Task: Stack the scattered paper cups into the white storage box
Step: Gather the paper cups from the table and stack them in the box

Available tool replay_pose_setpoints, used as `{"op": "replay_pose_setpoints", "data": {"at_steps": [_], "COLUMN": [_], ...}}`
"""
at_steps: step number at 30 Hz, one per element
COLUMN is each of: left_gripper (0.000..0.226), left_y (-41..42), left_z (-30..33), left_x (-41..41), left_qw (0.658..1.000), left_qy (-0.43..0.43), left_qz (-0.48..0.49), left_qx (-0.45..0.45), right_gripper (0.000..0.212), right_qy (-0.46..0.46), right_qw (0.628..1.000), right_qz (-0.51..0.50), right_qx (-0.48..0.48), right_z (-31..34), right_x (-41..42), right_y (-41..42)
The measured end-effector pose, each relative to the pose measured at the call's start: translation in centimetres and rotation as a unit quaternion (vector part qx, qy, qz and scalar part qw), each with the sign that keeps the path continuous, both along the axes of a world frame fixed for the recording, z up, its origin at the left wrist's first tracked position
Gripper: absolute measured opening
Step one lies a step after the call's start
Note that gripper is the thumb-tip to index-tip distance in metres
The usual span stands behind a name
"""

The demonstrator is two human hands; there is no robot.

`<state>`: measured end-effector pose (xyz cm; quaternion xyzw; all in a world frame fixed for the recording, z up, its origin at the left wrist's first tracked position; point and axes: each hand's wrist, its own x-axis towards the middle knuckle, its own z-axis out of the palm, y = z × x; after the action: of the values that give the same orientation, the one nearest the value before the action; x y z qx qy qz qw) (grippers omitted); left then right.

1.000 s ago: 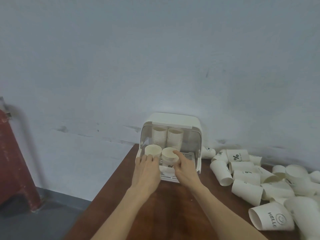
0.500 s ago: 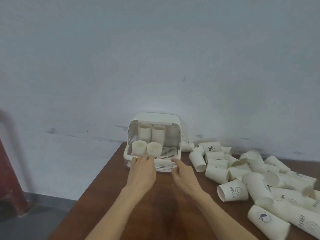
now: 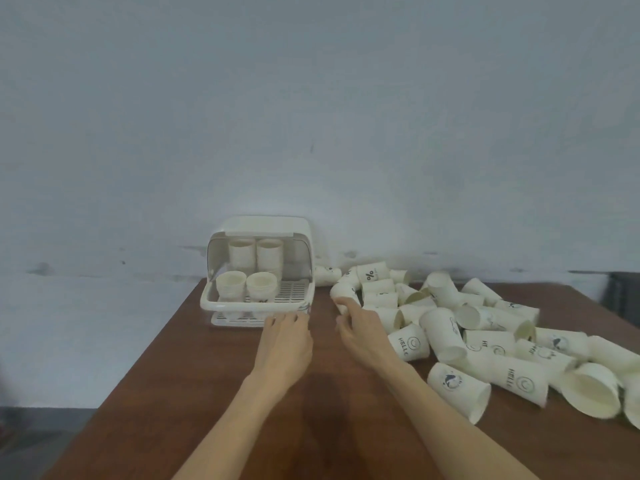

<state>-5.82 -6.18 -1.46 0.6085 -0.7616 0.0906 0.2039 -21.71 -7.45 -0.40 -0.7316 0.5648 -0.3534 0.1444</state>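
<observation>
The white storage box (image 3: 304, 237) stands against the wall with its lid up. Inside it, two tall cup stacks (image 3: 255, 256) stand at the back and two shorter stacks (image 3: 246, 285) at the front. A heap of loose paper cups (image 3: 450, 327) lies on its side to the right of the box. My left hand (image 3: 285, 341) hovers over the table just in front of the box's right corner, fingers relaxed and holding nothing. My right hand (image 3: 360, 327) reaches to the heap's left edge, fingers loosely spread next to a lying cup (image 3: 343, 294); I cannot tell whether they touch it.
The brown wooden table (image 3: 214, 393) ends at its left edge, with grey floor (image 3: 34, 441) below. A pale wall (image 3: 311, 116) rises right behind the box and cups. A dark object (image 3: 623, 299) shows at the far right.
Both hands have drawn back from the cups at the front of the box. The right hand has moved right to the cup heap. The view has swung right.
</observation>
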Motion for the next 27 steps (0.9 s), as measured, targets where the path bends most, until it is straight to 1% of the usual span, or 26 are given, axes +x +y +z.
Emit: {"op": "replay_pose_setpoints", "data": {"at_steps": [7,11,14,17,19,24,27], "left_gripper": [0.031,0.032,0.030,0.035,0.038,0.031,0.032], "left_y": [-0.5,-1.0,-1.6,-2.0,-2.3,-2.6,-3.0], "left_z": [-0.3,-0.5,-0.6,-0.5,-0.4,-0.1,-0.2], "left_x": [-5.0,-9.1,-12.0,-14.7,-16.3,-19.3,-20.5], "left_qw": [0.999,0.996,0.993,0.989,0.988,0.989,0.989], "left_qy": [0.000,0.001,0.024,0.050,0.048,0.046,0.044], "left_qz": [-0.048,-0.076,-0.102,-0.116,-0.120,-0.112,-0.104], "left_qx": [0.024,0.046,0.062,0.079,0.086,0.091,0.096], "right_gripper": [0.040,0.039,0.038,0.036,0.036,0.036,0.035], "right_qy": [0.007,-0.014,-0.011,-0.004,0.003,0.011,0.007], "right_qw": [0.999,0.998,0.997,0.997,0.997,0.996,0.997], "right_qz": [-0.039,-0.058,-0.072,-0.072,-0.066,-0.079,-0.070], "right_qx": [-0.011,0.002,-0.005,-0.026,-0.033,-0.039,-0.036], "right_z": [1.0,1.2,1.5,1.7,1.9,1.7,1.3], "right_x": [-4.8,-8.0,-10.3,-12.6,-13.9,-16.7,-18.3], "right_y": [0.3,0.0,-0.5,-0.9,-1.1,-1.3,-0.9]}}
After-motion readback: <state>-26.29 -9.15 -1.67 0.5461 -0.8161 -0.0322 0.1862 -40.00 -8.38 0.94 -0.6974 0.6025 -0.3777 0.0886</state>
